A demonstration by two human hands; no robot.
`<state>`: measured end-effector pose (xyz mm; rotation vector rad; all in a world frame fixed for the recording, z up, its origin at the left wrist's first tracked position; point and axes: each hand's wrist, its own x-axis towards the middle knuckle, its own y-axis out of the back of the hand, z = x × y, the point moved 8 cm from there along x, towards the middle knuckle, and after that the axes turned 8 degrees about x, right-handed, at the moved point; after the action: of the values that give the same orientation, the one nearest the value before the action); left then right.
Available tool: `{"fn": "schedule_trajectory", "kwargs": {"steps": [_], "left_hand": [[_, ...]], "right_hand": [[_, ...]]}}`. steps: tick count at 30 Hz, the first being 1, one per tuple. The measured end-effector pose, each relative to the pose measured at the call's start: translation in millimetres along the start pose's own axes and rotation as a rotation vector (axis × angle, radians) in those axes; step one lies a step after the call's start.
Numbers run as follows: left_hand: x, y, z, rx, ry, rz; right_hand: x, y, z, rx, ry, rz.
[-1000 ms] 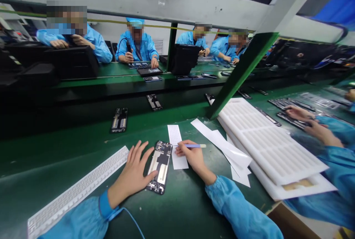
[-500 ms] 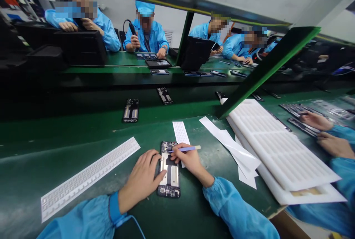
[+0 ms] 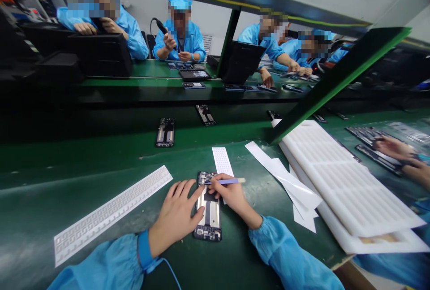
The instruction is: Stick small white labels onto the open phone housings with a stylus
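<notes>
One opened phone body (image 3: 212, 218), black-edged with silvery panels and circuitry at both ends, lies flat between the hands, its long axis running near to far; which end is its top is unclear. The left hand (image 3: 178, 214), fingers slightly spread, touches its left side; the right hand (image 3: 231, 193) pinches a slim purple tool (image 3: 228, 181) over its far part. Beneath is a green bench (image 3: 235, 258); people in blue (image 3: 198, 45) sit on the far side.

Bench (image 3: 235, 254) moderately lit — pale sheen at left; right edge blurred
</notes>
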<state>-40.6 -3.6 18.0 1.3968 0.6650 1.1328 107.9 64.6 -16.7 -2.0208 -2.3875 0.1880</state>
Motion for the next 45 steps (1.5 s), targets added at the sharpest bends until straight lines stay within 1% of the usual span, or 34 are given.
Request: {"fn": "schedule_trajectory", "kwargs": {"steps": [1,3,5,6,7,8,10,13,15,17,19,21,24,27,36,42,45], "left_hand": [[1.6,0.3,0.8,0.002,0.006,-0.006],[2.7,2.7,3.5,-0.010,0.006,-0.014],[-2.7,9.7,6.6,-0.033,-0.025,-0.002],[-9.1,14.8,7.1,-0.041,-0.049,0.014],[-18.3,20.5,5.9,-0.044,-0.072,0.033],[-29.9,26.5,2.1,-0.040,-0.086,0.056],[-57.4,38.0,-15.5,-0.008,-0.062,0.111],[-92.6,51.6,-59.2,0.104,0.080,0.194],[-101.0,56.2,-83.6,0.184,0.158,0.220],[-95.7,55.9,-94.6,0.229,0.171,0.220],[-83.1,50.4,-95.2,0.235,0.152,0.195],[-71.5,41.3,-92.9,0.210,0.137,0.157],[-64.6,26.1,-92.8,0.168,0.142,0.090],[-66.6,16.2,-96.4,0.159,0.155,0.035],[-65.8,15.1,-97.5,0.152,0.149,-0.004],[-66.3,19.0,-96.6,0.151,0.138,0.035],[-65.7,18.6,-96.7,0.172,0.135,0.035]], "right_hand": [[-0.2,3.6,-2.7,0.010,0.027,0.033],[-0.8,15.2,-9.8,0.048,0.095,0.145],[-0.9,23.2,-16.6,0.084,0.143,0.238],[-0.2,22.0,-19.3,0.096,0.148,0.249],[1.0,16.1,-21.4,0.105,0.139,0.230],[2.6,5.5,-23.2,0.110,0.121,0.187],[5.8,-27.7,-25.5,0.110,0.073,0.050],[15.2,-89.7,-26.1,0.060,0.025,-0.191],[28.8,-120.8,-25.3,0.000,0.044,-0.300],[47.7,-135.7,-19.9,-0.040,0.040,-0.346],[65.2,-139.7,-9.2,-0.057,-0.020,-0.384],[76.1,-138.6,0.3,-0.062,-0.076,-0.418],[79.9,-136.7,7.6,-0.064,-0.105,-0.445],[77.1,-139.1,12.5,-0.069,-0.136,-0.455],[76.7,-143.9,9.2,-0.089,-0.102,-0.498],[75.1,-142.2,7.5,-0.039,-0.112,-0.483],[76.3,-143.2,5.6,-0.008,-0.115,-0.469]]}}
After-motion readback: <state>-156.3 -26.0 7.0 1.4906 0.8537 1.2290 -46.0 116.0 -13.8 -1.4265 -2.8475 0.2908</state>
